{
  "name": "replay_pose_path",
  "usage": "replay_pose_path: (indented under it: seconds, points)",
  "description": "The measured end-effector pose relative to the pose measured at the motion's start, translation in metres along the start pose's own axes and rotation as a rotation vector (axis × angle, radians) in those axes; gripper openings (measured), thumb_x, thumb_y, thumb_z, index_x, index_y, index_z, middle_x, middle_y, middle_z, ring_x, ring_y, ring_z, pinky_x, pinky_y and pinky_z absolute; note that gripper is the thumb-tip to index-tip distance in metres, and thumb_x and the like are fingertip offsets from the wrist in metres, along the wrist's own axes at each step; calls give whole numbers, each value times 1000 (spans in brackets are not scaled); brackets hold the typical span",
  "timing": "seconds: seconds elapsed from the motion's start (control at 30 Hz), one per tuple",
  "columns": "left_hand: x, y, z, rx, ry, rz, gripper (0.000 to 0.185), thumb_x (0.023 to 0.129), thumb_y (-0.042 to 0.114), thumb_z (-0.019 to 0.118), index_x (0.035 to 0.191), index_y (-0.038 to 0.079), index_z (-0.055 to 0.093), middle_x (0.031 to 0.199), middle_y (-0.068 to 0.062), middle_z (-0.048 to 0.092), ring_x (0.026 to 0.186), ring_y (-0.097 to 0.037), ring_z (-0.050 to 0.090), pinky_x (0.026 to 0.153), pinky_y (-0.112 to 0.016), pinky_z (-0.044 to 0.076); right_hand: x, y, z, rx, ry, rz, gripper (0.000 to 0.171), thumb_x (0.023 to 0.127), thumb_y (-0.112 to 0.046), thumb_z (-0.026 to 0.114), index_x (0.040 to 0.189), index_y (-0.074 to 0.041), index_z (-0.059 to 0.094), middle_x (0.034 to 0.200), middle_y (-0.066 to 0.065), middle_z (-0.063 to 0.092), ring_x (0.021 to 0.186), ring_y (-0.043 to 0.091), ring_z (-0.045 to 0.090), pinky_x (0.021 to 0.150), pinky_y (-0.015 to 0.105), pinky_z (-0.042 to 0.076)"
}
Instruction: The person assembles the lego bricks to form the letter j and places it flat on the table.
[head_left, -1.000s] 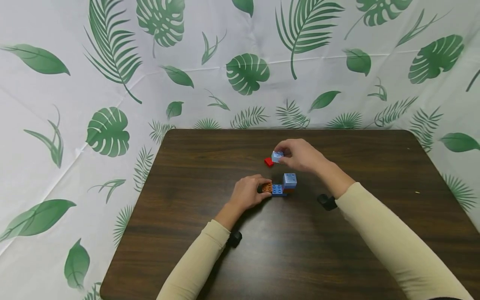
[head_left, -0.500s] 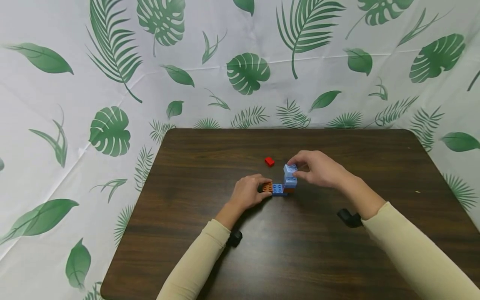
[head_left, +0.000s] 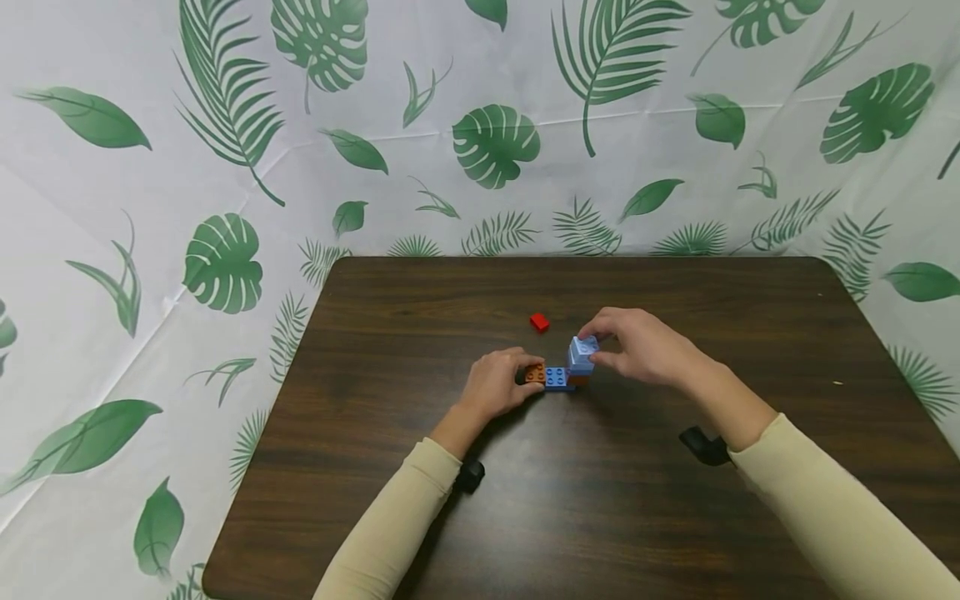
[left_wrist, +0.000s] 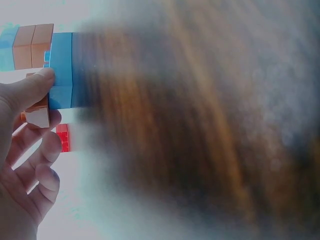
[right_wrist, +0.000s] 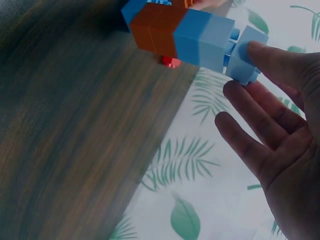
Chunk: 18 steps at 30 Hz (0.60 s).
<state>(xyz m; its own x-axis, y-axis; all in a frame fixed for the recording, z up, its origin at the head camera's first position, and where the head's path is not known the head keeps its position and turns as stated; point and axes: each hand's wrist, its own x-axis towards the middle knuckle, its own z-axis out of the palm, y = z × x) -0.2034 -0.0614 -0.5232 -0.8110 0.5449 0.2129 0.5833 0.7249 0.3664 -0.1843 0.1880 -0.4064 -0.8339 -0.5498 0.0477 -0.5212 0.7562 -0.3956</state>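
Both thumb and forefinger of the left hand [head_left: 491,385] pinch an orange brick [head_left: 535,373], closed to its width; the other fingers are loosely bent and off it. This brick sits on the left end of a blue base brick [head_left: 556,378], whose studs show bare in the middle. Behind them, apart on the brown surface [head_left: 405,312], lies a red brick [head_left: 539,322]. On the base's right end rises an upright stack [right_wrist: 182,35]: two orange layers, then blue, then lighter blue. Just above it a pale blue brick [right_wrist: 245,54] is slightly tilted, a gap with studs showing beneath. Pinching that brick, the right hand [head_left: 648,343] has its thumb and fingers parted only by the brick's width, remaining fingers extended.
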Motion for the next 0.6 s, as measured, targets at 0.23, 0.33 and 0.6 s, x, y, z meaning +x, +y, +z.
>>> replay_pose_path:
  seconds: [0.23, 0.33, 0.6]
  points:
    - [0, 0, 0, -3, -3, -1, 41, 85, 44, 75, 122, 28, 72, 99, 11, 65, 85, -11, 62, 71, -34, 52, -1, -2, 1, -31, 8, 4, 32, 84, -15, 79, 115, -11, 70, 107, 1, 64, 87, 16, 60, 78, 39, 53]
    - [0, 0, 0, -7, -5, -3, 41, 85, 44, 75, 122, 28, 71, 100, 11, 65, 85, -11, 62, 70, -34, 52, -1, -3, 2, -40, 8, 11, 32, 85, -16, 79, 115, -11, 70, 107, 1, 63, 87, 16, 60, 79, 40, 53]
    - [1, 0, 0, -4, -3, -6, 41, 85, 44, 75, 122, 28, 71, 99, 12, 65, 83, -9, 61, 70, -32, 51, -1, -6, 4, -50, 15, 25, 33, 84, -15, 79, 115, -10, 69, 108, 4, 63, 90, 19, 61, 82, 42, 54]
